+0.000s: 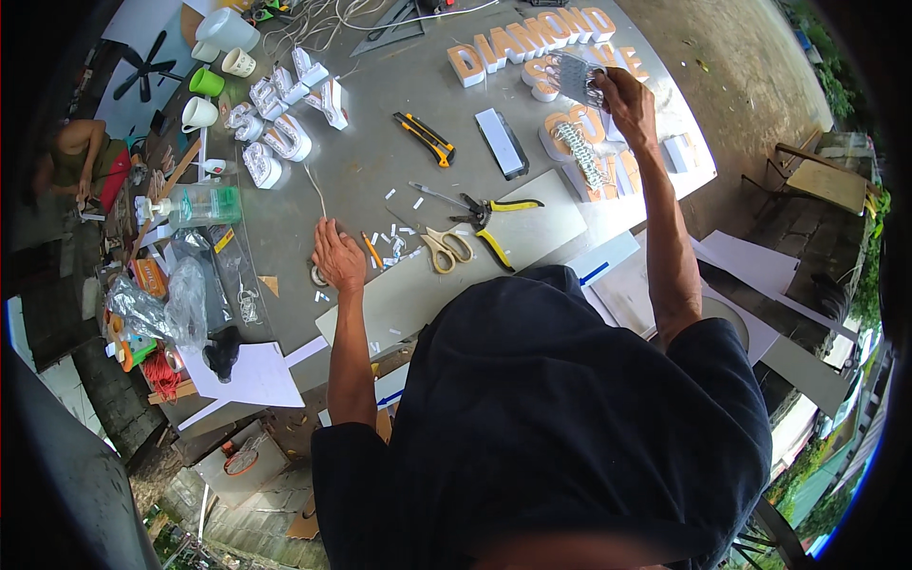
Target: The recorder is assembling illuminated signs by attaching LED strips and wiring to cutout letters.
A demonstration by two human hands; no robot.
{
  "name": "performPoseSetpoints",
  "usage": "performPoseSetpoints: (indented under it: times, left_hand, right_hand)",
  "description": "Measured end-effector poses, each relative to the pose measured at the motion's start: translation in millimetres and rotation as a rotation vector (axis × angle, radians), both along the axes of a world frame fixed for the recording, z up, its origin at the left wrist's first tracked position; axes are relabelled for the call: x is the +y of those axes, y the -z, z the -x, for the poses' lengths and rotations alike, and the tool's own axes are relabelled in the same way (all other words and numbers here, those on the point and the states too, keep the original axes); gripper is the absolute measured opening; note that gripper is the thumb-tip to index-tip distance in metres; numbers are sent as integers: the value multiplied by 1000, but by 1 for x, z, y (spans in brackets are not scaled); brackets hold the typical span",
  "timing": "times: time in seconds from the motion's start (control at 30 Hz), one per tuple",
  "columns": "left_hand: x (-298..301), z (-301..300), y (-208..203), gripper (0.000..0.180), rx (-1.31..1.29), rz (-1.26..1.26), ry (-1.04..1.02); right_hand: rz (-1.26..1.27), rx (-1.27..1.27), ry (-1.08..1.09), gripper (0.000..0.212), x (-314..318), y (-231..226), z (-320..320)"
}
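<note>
My right hand [625,106] is closed on a flat grey bundle with thin wire loops along its edges [576,80], raised over the box letters at the far right. What exactly the bundle is made of is too small to tell. Beneath it lie white-sided box letters with tan faces [532,40]. Nearer, a whitish bundle of wired pieces [579,154] rests on more letters. My left hand [339,255] lies on the metal table, palm down, fingers stretched out, near the end of a thin wire [315,190]. An orange pencil [371,250] lies just right of it.
Mid-table are a utility knife [426,140], a white-topped dark block [501,142], yellow-handled pliers [489,220], scissors [445,251] and small white scraps. White letters with wires [285,138] and cups [199,114] stand at left. A person [87,157] sits beyond.
</note>
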State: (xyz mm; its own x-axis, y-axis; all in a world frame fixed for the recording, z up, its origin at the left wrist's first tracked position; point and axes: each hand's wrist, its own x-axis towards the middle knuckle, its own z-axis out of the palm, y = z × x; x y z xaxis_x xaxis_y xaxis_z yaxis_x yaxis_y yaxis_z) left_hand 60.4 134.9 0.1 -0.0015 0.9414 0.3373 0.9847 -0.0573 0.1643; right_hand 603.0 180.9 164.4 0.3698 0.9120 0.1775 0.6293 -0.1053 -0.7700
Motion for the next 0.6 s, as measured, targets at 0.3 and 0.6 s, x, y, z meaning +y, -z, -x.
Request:
performPoseSetpoints:
  times: [0.3, 0.6]
  left_hand:
    - [-1, 0, -1, 39, 0, -8, 8]
    - [0, -2, -3, 39, -4, -4, 18]
  right_hand:
    - [-200, -377, -133, 17, 17, 49, 60]
    - [-145, -741, -322, 12, 19, 82, 75]
